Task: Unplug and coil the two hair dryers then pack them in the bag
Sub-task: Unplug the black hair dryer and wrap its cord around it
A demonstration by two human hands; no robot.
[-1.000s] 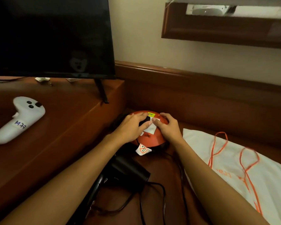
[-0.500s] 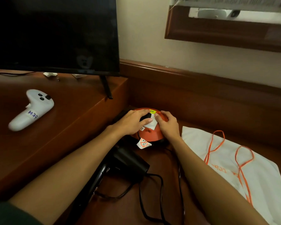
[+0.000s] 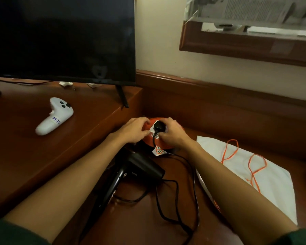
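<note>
An orange round socket reel (image 3: pixel 149 141) sits on the low wooden surface against the raised desk. My right hand (image 3: pixel 172 134) grips a black plug (image 3: pixel 159 126) seated in the reel's top. Fingers of my left hand (image 3: pixel 135 129) press on the reel's left side. A black hair dryer (image 3: pixel 140 166) lies just in front of the reel, its cord (image 3: pixel 177 195) looping toward me. Only one dryer is plainly visible. A white drawstring bag (image 3: pixel 270 179) with orange cords lies flat to the right.
A dark TV screen (image 3: pixel 60 38) stands on the raised wooden desk (image 3: pixel 34 156) at left, with a white handheld controller (image 3: pixel 54 115) on it. A wooden-framed mirror (image 3: pixel 245 48) hangs on the wall above the wooden skirting.
My right hand has closed around the black plug, which now shows above the reel. The left hand has shifted slightly left on the reel. The view has drifted a little.
</note>
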